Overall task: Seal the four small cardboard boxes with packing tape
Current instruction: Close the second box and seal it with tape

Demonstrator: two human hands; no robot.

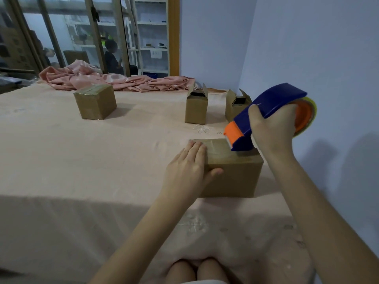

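On the pink bed sheet (82,152), near the right edge and closest to the person, sits the nearest box (231,173), flaps down, clear tape visible across its top. Left hand (186,167) lies flat on the box's left part, fingers straight and together over the top, thumb pressed on the front face. Right hand (270,128) is curled round the tape dispenser (268,113), blue body, orange nose, tape roll at the back. The dispenser tilts down, its orange front end touching the top of the box toward its far right side.

Farther back, two open boxes stand with flaps up: the middle open box (195,108) and, just right of it, the right open box (233,108), partly hidden behind the dispenser. Well to the left stands a sealed box (95,101), tape shiny on its top. Behind the boxes a crumpled pink blanket (114,77) lies along the far edge of the bed. Blue wall (307,48) on the right. The person's knees (196,271) show at the bottom edge.
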